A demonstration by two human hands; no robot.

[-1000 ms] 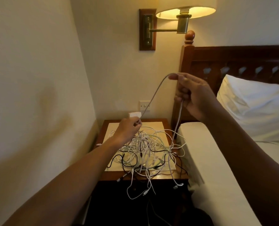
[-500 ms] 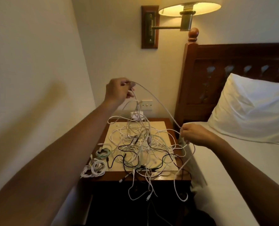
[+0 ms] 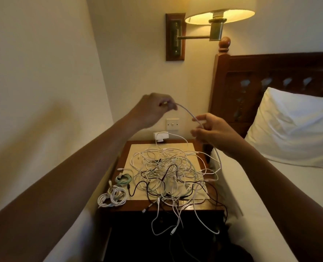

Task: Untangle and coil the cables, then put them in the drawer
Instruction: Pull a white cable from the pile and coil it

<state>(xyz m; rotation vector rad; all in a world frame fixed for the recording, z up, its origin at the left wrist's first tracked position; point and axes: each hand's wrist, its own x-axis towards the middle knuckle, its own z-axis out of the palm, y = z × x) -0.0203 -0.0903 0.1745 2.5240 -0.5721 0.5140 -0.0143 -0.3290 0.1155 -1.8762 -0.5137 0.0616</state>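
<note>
Cables lie in a loose white and black tangle [image 3: 172, 173] at the centre of the frame, spread over a cream mat [image 3: 138, 152] on the wooden nightstand [image 3: 211, 206], with several strands hanging over its front edge. I have one pale cable [image 3: 187, 112] lifted above the heap. My left hand [image 3: 153, 110] pinches its end just left of centre, and it arcs rightward into my right hand [image 3: 211, 131], where my thumb and curled fingers hold it. From there it drops to the tangle's right side. At the lower left of the tabletop sit small white coils [image 3: 112, 199], with a green coil [image 3: 124, 179] just behind them, both apart from the heap. A white plug adapter [image 3: 160, 136] stands at the table's back edge, below a wall switch [image 3: 172, 124].
</note>
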